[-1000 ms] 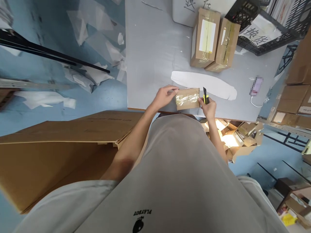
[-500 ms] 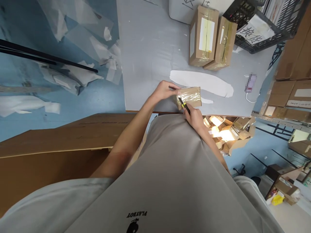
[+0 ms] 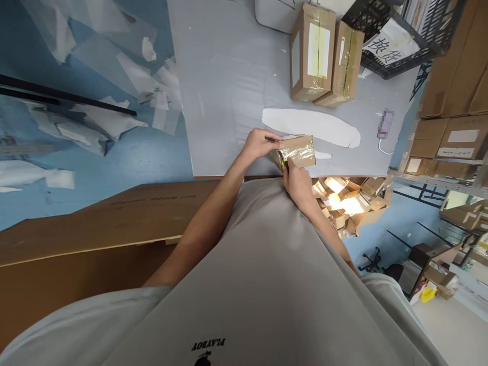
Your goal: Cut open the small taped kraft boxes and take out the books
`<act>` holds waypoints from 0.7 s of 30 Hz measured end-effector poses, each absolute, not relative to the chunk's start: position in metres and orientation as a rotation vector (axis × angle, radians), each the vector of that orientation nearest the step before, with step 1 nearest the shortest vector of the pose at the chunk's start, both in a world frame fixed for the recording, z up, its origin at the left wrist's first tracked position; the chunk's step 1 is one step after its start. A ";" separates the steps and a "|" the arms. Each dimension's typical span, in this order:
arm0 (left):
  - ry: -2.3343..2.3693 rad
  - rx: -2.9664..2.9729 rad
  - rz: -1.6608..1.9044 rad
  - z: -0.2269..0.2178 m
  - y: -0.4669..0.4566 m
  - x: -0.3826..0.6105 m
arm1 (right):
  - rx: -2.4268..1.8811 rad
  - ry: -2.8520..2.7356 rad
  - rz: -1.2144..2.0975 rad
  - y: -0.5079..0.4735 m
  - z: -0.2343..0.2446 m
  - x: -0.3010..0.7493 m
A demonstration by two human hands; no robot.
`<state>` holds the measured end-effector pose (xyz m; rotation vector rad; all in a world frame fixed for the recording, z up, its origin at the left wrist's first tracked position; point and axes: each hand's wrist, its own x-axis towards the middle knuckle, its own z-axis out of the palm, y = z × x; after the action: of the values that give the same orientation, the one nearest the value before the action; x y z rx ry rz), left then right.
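A small cardboard box (image 3: 299, 149) wrapped in shiny clear tape rests near the front edge of the grey table (image 3: 229, 76). My left hand (image 3: 259, 144) grips the box at its left end, fingers over the top edge. In my right hand (image 3: 299, 184) is a yellow and black utility knife (image 3: 284, 161), closed in the fingers, its tip against the left part of the taped face. How deep the blade goes cannot be made out. Just behind the box lies a long white paper strip (image 3: 310, 124).
Two taped cartons (image 3: 311, 56) stand at the back, beside a black plastic crate (image 3: 414, 56). An open bin of cardboard boxes (image 3: 354, 203) sits below the table at right. A large open carton (image 3: 95, 218) is at left. Plastic scraps (image 3: 141, 86) litter the blue floor.
The right hand and the knife have shifted slightly left over the box, and the knife stands steeper. The left hand keeps its hold. The whole view has shifted a little.
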<state>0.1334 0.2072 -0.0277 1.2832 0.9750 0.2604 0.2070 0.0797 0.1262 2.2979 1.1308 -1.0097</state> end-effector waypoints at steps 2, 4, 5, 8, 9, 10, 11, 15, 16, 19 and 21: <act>0.983 1.293 0.268 -0.030 0.204 0.134 | 2.266 1.118 -0.988 0.086 0.126 0.204; 0.993 1.315 0.290 -0.033 0.199 0.134 | 2.233 1.114 -0.970 0.090 0.127 0.202; 0.998 1.330 0.306 -0.034 0.196 0.134 | 2.218 1.105 -0.965 0.092 0.128 0.200; 1.000 1.363 0.352 -0.037 0.186 0.133 | 2.173 1.059 -0.966 0.092 0.132 0.198; 1.001 1.364 0.362 -0.039 0.183 0.132 | 2.163 1.050 -0.965 0.091 0.133 0.197; 1.005 1.359 0.368 -0.040 0.180 0.132 | 2.157 1.050 -0.962 0.090 0.132 0.197; 1.011 1.347 0.373 -0.041 0.178 0.132 | 2.155 1.059 -0.960 0.089 0.131 0.197; 1.048 1.295 0.399 -0.043 0.174 0.133 | 2.128 1.083 -0.966 0.078 0.124 0.200; 1.056 1.293 0.410 -0.044 0.173 0.134 | 2.115 1.078 -0.973 0.075 0.123 0.200; 1.053 1.312 0.440 -0.043 0.170 0.134 | 2.086 1.082 -0.994 0.065 0.127 0.203; 1.029 1.315 0.466 -0.044 0.168 0.132 | 2.093 1.119 -1.010 0.058 0.133 0.207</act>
<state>0.1324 0.1678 -0.0435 1.3150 1.0292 0.4660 0.2069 0.0583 0.1333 2.0931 1.1189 -1.0099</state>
